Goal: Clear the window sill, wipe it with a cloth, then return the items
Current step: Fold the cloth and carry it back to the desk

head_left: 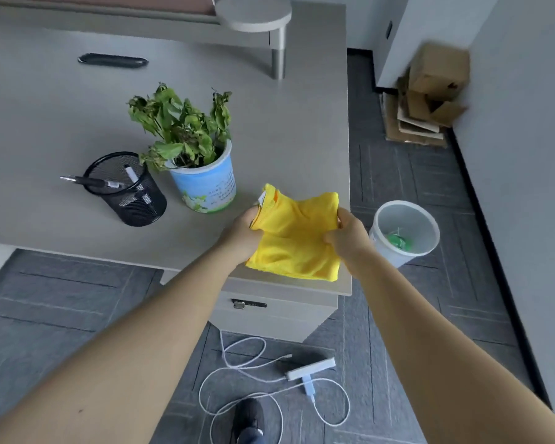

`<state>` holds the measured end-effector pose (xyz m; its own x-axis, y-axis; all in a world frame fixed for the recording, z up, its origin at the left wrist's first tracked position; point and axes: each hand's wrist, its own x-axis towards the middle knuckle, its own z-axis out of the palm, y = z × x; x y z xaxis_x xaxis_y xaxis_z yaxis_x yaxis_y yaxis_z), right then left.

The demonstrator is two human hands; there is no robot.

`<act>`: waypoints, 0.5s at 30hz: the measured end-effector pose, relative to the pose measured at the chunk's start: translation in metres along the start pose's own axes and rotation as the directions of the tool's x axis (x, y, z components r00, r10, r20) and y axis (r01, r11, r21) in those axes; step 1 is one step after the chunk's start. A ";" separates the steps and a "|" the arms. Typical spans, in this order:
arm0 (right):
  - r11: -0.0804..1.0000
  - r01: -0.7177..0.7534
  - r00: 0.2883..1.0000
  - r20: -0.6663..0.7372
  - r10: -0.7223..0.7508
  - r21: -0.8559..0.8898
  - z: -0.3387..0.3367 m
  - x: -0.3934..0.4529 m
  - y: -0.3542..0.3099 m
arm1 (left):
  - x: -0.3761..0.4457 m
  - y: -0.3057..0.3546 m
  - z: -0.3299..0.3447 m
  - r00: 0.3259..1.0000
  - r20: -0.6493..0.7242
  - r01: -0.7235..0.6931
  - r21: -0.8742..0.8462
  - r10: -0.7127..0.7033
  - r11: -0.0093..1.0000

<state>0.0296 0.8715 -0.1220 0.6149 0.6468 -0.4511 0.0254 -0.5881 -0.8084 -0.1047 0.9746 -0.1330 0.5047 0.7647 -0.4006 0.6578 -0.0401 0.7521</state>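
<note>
A yellow cloth [297,235], folded, lies at the near right corner of the grey desk [61,123]. My left hand [244,232] grips its left edge and my right hand [350,238] grips its right edge. Left of the cloth stands a potted plant [202,184] with wilted green leaves in a blue and white pot. A black mesh pen holder [129,190] with pens in it stands further left. No window sill is in view.
A white waste bin [404,232] stands on the floor right of the desk. Flattened cardboard boxes [426,97] lean in the far right corner. A power strip and white cables [308,370] lie on the floor by my foot. A monitor stand [253,14] sits at the desk's back.
</note>
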 end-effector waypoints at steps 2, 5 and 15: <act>0.998 -0.029 0.999 -0.017 0.028 -0.060 0.004 0.007 0.003 | 0.008 -0.002 0.003 1.000 0.015 0.003 0.042 -0.003 0.999; 0.988 -0.037 0.997 -0.070 0.027 -0.148 0.005 0.010 0.007 | 0.007 0.000 0.006 1.000 -0.005 -0.009 0.103 0.010 0.995; 0.933 0.234 0.961 -0.078 -0.264 -0.273 0.035 -0.026 -0.012 | -0.041 -0.020 -0.017 0.950 -0.313 -0.022 -0.069 -0.001 0.997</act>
<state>-0.0144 0.8784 -0.1142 0.6461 0.7390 -0.1910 0.3829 -0.5303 -0.7564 -0.1479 0.9551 -0.1233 0.3033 0.9278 -0.2173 0.6065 -0.0121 0.7950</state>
